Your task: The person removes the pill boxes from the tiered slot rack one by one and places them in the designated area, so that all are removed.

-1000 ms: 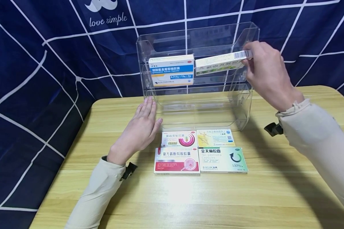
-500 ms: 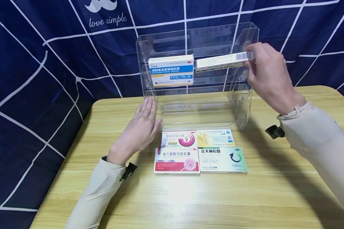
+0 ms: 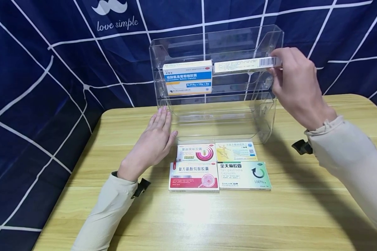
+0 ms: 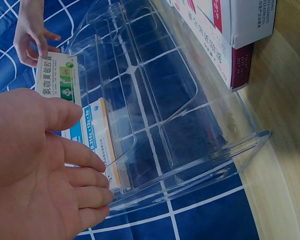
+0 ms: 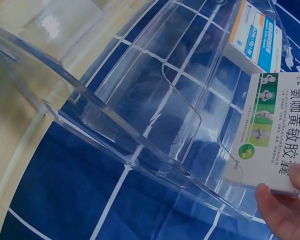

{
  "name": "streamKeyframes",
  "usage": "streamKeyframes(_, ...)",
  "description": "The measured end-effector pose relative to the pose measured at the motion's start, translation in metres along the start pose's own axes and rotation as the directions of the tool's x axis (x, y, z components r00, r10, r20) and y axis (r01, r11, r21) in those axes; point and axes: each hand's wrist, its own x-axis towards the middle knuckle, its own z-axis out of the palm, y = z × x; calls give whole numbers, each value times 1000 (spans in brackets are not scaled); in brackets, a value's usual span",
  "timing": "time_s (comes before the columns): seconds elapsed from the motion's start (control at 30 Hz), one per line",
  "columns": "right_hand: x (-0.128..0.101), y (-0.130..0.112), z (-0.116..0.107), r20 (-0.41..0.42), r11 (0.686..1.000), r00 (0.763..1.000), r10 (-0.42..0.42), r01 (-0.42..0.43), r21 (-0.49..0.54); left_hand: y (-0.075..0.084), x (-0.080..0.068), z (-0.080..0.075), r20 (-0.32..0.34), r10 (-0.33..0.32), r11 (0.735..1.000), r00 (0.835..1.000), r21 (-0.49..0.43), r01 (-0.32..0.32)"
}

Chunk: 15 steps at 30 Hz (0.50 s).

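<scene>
The wooden table (image 3: 301, 209) bears a clear acrylic rack (image 3: 264, 115), four flat medicine boxes (image 3: 220, 166) and the left hand (image 3: 155, 139).

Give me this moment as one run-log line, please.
right hand: grips green-white box at rack top-right slot | left hand: flat on table, touching rack | blue box: top-left slot

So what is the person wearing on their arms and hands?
Both arms are covered by long, light beige sleeves that end at the wrists. The left hand and the right hand are bare: no gloves, rings or watch show. Under each wrist sits a small black clip or strap piece, one by the left cuff and one by the right cuff.
</scene>
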Motion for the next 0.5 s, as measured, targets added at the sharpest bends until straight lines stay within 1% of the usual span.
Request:
streamKeyframes(0.07, -2, -1, -1, -8, 1000, 1000, -7, 7, -8, 0, 0, 0, 0, 0, 1000, 1000, 0, 0)
streamKeyframes(0.3, -7, -6, -3, -19, 999, 1000, 18, -19, -35, 0, -1, 0, 0, 1, 1000, 1000, 1, -1)
streamKeyframes(0.5, -10, -12, -7, -47, 998, 999, -12, 9, -57, 0, -1, 1, -12, 7, 1000, 1000, 2, -7)
